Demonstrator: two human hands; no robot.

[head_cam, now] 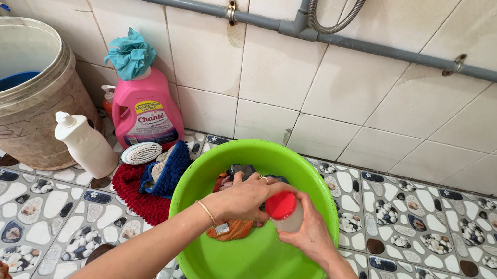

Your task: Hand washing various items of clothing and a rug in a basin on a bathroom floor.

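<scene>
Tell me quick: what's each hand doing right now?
Left hand: closed on the red cap of a small bottle.
Right hand: closed around the bottle, over the green basin.

Basin (pixel 217 174) sits right of the jug (pixel 146 111); bucket (pixel 12 97) stands farthest left.

Pink detergent jug (pixel 146 111) with yellow label (pixel 149 108) by wall, white squeeze bottle (pixel 85 144) beside it
</scene>
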